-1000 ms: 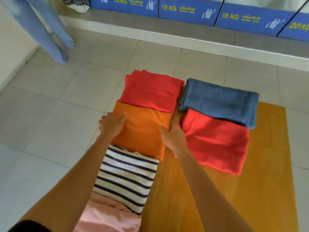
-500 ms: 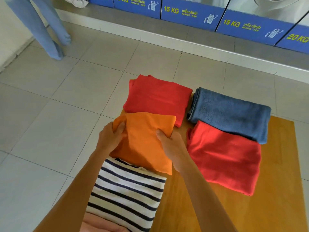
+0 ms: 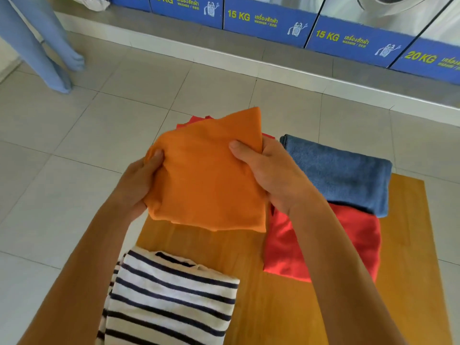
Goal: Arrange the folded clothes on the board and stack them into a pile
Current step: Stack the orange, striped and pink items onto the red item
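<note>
A folded orange cloth is held up in the air above the wooden board. My left hand grips its left edge and my right hand grips its right edge. Behind it, mostly hidden, peeks a folded red cloth. A folded blue towel lies at the board's far right, with another red cloth just in front of it. A folded black-and-white striped shirt lies at the near left.
The board lies on a pale tiled floor. A row of washing machines with blue panels stands on a raised step at the back. A light blue garment hangs at the far left.
Both hands closed on the orange cloth and lifted it off the board, where it lay between the red cloth and the striped shirt. Bare board now shows there.
</note>
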`<action>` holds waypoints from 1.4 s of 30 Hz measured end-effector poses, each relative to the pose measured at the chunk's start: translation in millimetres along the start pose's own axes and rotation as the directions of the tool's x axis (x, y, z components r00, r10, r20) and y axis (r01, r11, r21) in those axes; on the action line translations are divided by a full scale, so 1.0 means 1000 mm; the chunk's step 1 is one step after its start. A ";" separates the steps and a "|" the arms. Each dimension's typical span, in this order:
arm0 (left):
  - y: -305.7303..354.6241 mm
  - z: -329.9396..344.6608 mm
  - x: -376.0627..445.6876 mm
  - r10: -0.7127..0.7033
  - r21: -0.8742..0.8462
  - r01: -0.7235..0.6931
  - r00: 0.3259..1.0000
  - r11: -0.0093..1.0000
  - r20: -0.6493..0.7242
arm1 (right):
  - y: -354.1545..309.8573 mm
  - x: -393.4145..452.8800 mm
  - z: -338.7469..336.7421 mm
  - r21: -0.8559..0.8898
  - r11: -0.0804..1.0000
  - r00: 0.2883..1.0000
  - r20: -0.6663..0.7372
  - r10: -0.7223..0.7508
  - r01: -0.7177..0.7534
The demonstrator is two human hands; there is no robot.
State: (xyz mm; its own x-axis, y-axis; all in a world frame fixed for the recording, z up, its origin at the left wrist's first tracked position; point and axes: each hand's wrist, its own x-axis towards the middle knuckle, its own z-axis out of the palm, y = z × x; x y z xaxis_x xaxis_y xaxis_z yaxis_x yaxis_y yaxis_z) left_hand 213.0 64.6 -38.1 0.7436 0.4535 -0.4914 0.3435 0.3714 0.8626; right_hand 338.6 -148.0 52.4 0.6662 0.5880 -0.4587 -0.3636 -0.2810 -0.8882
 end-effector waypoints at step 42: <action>-0.115 -0.032 -0.141 -0.250 0.613 0.484 0.867 0.624 -0.430 | 0.215 -0.152 0.056 -0.270 0.895 0.926 0.031 0.375 -0.354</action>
State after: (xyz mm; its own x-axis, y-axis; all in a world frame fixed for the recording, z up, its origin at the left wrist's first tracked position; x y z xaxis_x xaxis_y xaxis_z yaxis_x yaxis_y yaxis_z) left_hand 50.2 -15.8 -72.3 0.3122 0.6489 -0.6939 0.9261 -0.0452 0.3745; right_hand 122.3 -255.3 -67.2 0.4602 0.4632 -0.7575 -0.3851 -0.6646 -0.6403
